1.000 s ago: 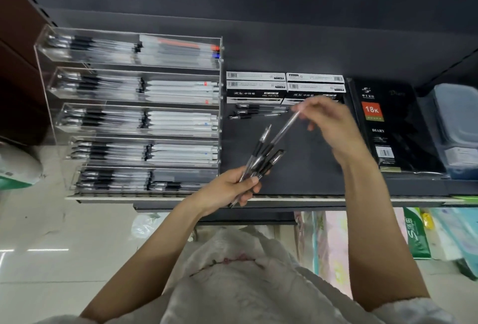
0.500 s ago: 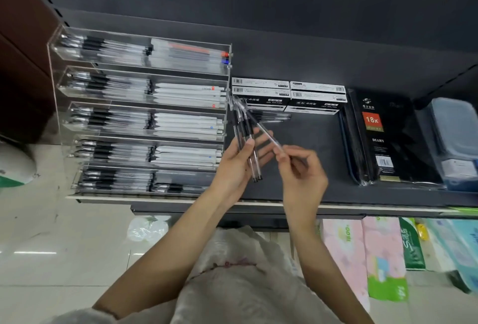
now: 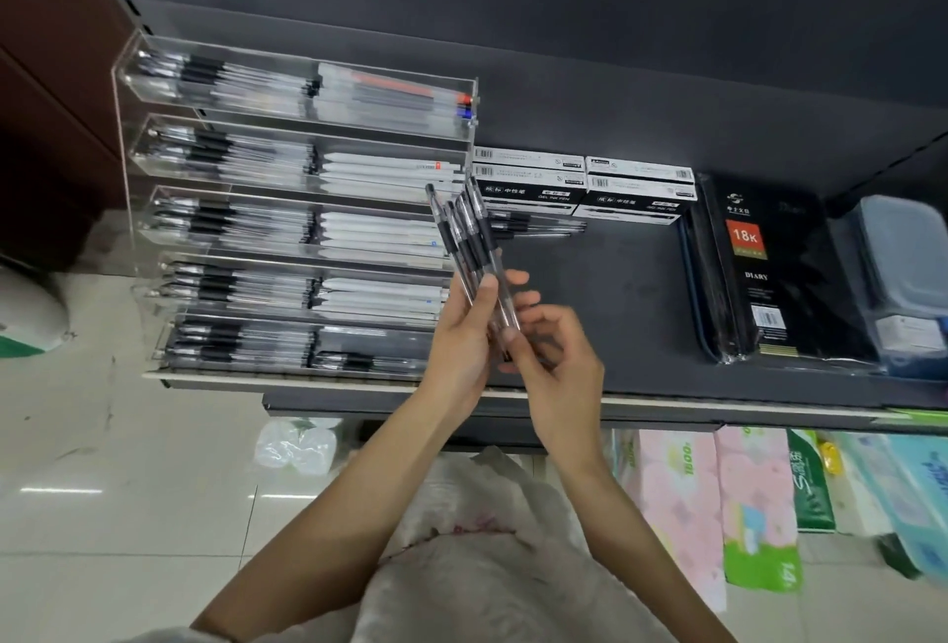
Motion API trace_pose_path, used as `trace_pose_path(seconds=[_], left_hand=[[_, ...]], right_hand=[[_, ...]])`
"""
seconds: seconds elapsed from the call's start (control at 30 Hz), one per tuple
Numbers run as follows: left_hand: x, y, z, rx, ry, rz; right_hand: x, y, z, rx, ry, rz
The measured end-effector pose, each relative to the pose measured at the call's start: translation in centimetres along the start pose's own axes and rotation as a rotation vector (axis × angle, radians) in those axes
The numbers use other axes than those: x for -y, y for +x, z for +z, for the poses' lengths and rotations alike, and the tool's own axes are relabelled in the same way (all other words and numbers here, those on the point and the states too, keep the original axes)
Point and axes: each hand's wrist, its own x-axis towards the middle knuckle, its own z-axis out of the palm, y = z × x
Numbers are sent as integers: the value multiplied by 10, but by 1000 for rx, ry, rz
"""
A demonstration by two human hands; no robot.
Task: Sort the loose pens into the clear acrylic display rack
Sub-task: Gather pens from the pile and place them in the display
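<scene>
1. Leftmost, the clear acrylic display rack [image 3: 302, 211] stands on the dark shelf [image 3: 631, 293], its five stepped tiers already loaded with black-grip pens on the left side and white pens on the right.
2. Just right of the rack's lower tiers, the left hand [image 3: 464, 334] grips a bundle of loose pens [image 3: 469, 237], its fingers curled round their lower barrels and its thumb pressed across the front; the tips fan upward and overlap the rack's right edge.
3. Right of the rack and touching that bundle, the right hand [image 3: 556, 355] pinches the bottom end of the clear pens between thumb and forefinger, its other fingers loosely curled.
4. Further right of the rack, a few more pens [image 3: 538, 224] lie flat on the shelf below stacked pen boxes [image 3: 585, 185].
5. Farthest from the rack, a black diary [image 3: 759, 273] lies beside a bluish container [image 3: 903, 278].
</scene>
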Motion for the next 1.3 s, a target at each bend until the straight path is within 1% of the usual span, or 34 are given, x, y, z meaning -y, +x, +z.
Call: trace_pose_path(seconds=[0.1, 0.17, 0.3, 0.37, 0.43, 0.53, 0.6, 0.67, 0.73, 0.87, 0.9, 0.97, 1.03, 1.1, 1.17, 1.2, 1.3], left_hand=[[-1, -6, -14, -27, 110, 75], [-1, -11, -23, -53, 161, 94], [-8, -20, -42, -88, 163, 105], [-15, -23, -55, -112, 125, 108], [-22, -26, -69, -127, 42, 106], [-30, -33, -94, -139, -85, 134], [-35, -38, -112, -159, -94, 147], [-40, -44, -130, -188, -54, 144], [-46, -50, -147, -214, 52, 139], [-57, -59, -170, -128, 241, 99], [-58, -61, -175, -103, 275, 87], [-60, -62, -182, -76, 296, 69], [-61, -62, -187, -88, 271, 63], [-64, -60, -192, -125, 160, 64], [-68, -57, -201, -192, 24, 54], [-71, -56, -206, -216, -42, 49], [-74, -53, -222, -261, -183, 53]], right_hand=[[3, -4, 7, 34, 74, 33], [6, -7, 15, 58, 108, 50], [7, -9, 29, 127, 37, 45], [7, -11, 39, 167, -36, 28], [10, -13, 51, 187, -133, -28], [13, -19, 76, 216, -353, -182], [15, -23, 94, 225, -492, -268], [18, -23, 110, 187, -558, -342], [22, -19, 125, 183, -581, -374], [27, -10, 154, 334, -659, -305], [26, -10, 162, 366, -650, -270], [26, -10, 171, 386, -545, -187], [27, -8, 173, 326, -391, -98], [31, -2, 163, 216, -246, -92], [36, 5, 147, 160, -199, -196], [36, 7, 139, 160, -245, -285], [19, 10, 123, 239, -573, -610]])
